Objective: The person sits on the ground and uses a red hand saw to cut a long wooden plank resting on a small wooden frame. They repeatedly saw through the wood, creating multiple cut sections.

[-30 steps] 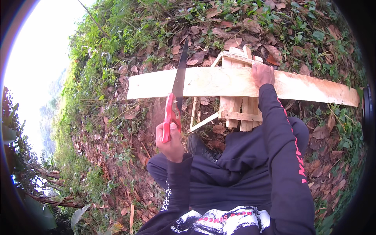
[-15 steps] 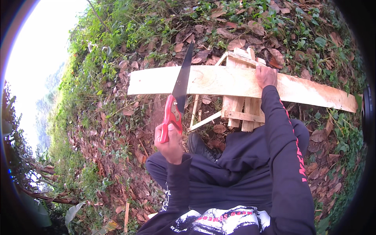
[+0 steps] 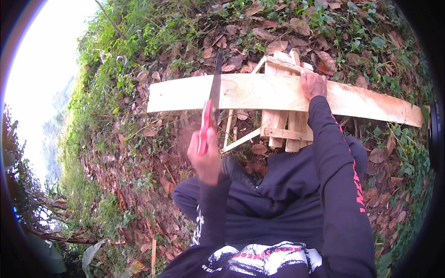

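My left hand [image 3: 205,160] is closed round the red handle of a handsaw [image 3: 207,124]. Its dark blade points away from me and crosses the board left of the middle, turned nearly edge-on. Whether the teeth touch the wood I cannot tell. The long pale wooden board [image 3: 257,92] lies crosswise on a small slatted wooden stool [image 3: 286,133], both ends sticking out past it. My right hand [image 3: 314,86] grips the board's far edge above the stool, fingertips hidden beyond that edge.
Dry brown leaves [image 3: 277,46] and green weeds [image 3: 139,28] cover the ground around the stool. My dark shoe [image 3: 237,170] is close to the stool's near left leg. A thin wood strip [image 3: 154,257] lies at the lower left.
The saw has turned from showing its flat side to nearly edge-on, and its handle has risen slightly toward the board. My right hand keeps its place on the board.
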The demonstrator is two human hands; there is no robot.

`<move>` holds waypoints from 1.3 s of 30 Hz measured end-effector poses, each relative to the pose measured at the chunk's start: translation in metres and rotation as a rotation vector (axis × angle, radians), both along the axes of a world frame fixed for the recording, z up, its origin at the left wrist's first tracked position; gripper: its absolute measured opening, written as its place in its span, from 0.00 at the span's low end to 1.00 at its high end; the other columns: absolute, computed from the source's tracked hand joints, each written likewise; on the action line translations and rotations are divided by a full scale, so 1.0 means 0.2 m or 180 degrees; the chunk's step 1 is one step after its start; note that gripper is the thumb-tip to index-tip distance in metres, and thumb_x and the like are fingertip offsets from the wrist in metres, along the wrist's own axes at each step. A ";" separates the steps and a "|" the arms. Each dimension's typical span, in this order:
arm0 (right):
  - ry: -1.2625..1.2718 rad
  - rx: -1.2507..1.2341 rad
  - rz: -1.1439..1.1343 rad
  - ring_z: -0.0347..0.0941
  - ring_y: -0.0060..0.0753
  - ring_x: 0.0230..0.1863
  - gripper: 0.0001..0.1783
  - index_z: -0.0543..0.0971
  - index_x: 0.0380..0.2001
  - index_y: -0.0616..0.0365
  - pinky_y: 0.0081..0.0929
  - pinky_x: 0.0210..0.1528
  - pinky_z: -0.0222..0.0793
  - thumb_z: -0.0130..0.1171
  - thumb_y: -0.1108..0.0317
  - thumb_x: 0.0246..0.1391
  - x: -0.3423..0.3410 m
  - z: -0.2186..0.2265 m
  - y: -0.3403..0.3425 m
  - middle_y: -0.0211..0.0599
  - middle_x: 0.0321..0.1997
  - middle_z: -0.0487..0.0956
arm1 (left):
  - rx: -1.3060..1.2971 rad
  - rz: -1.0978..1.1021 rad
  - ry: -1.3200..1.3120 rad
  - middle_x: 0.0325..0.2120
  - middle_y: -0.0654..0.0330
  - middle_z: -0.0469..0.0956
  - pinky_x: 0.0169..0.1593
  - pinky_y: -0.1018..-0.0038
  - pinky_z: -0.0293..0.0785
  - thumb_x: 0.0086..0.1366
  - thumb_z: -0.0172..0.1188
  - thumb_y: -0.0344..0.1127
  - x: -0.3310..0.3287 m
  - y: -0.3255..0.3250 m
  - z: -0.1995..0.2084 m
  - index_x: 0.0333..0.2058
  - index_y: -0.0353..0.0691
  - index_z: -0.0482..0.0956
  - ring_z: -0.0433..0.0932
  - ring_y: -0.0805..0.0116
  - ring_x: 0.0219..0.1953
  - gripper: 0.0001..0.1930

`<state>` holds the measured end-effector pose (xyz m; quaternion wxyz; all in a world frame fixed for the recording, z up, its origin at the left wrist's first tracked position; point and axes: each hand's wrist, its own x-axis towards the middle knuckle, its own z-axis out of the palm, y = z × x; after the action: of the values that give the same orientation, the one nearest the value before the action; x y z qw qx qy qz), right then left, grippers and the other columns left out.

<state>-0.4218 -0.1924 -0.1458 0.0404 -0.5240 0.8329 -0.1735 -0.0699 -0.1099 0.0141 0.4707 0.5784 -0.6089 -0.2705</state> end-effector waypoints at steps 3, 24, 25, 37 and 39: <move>-0.0051 -0.0079 0.0085 0.79 0.51 0.41 0.27 0.85 0.26 0.60 0.49 0.55 0.63 0.42 0.53 0.63 0.05 0.04 -0.03 0.50 0.34 0.83 | -0.0169 -0.0032 -0.0330 0.16 0.65 0.67 0.25 0.74 0.60 0.70 0.57 0.35 -0.14 -0.31 -0.03 0.26 0.34 0.72 0.63 0.79 0.19 0.14; -0.0070 -0.0146 0.0040 0.78 0.54 0.38 0.27 0.84 0.28 0.61 0.52 0.54 0.61 0.41 0.54 0.65 0.01 -0.05 -0.05 0.53 0.32 0.82 | 0.0708 -0.0011 -0.0392 0.19 0.64 0.70 0.29 0.76 0.65 0.69 0.58 0.34 -0.08 0.01 0.39 0.32 0.31 0.76 0.67 0.79 0.24 0.10; -0.0045 -0.0121 -0.0032 0.78 0.53 0.39 0.28 0.84 0.28 0.62 0.53 0.56 0.61 0.41 0.54 0.65 -0.01 -0.07 -0.05 0.53 0.32 0.82 | 0.0703 -0.0077 -0.0318 0.20 0.66 0.71 0.29 0.77 0.65 0.69 0.58 0.34 -0.08 0.11 0.45 0.34 0.31 0.77 0.66 0.81 0.24 0.09; -0.0116 -0.0287 -0.0011 0.78 0.55 0.42 0.30 0.84 0.28 0.62 0.53 0.59 0.61 0.40 0.51 0.66 0.02 -0.06 -0.06 0.54 0.35 0.82 | 0.0388 0.0003 -0.0365 0.16 0.58 0.68 0.27 0.69 0.64 0.68 0.58 0.36 -0.11 -0.20 0.23 0.26 0.33 0.71 0.64 0.72 0.20 0.14; -0.0127 -0.0048 0.0035 0.78 0.55 0.40 0.29 0.84 0.29 0.62 0.52 0.56 0.62 0.41 0.52 0.65 0.03 0.00 -0.08 0.53 0.35 0.82 | 0.0709 0.0070 -0.0165 0.17 0.60 0.69 0.28 0.70 0.64 0.68 0.59 0.35 -0.07 -0.02 0.36 0.27 0.33 0.72 0.65 0.74 0.21 0.13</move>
<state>-0.4164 -0.2076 -0.1463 0.0540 -0.5254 0.8276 -0.1899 -0.0836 -0.1149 0.0863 0.3906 0.6406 -0.5806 -0.3162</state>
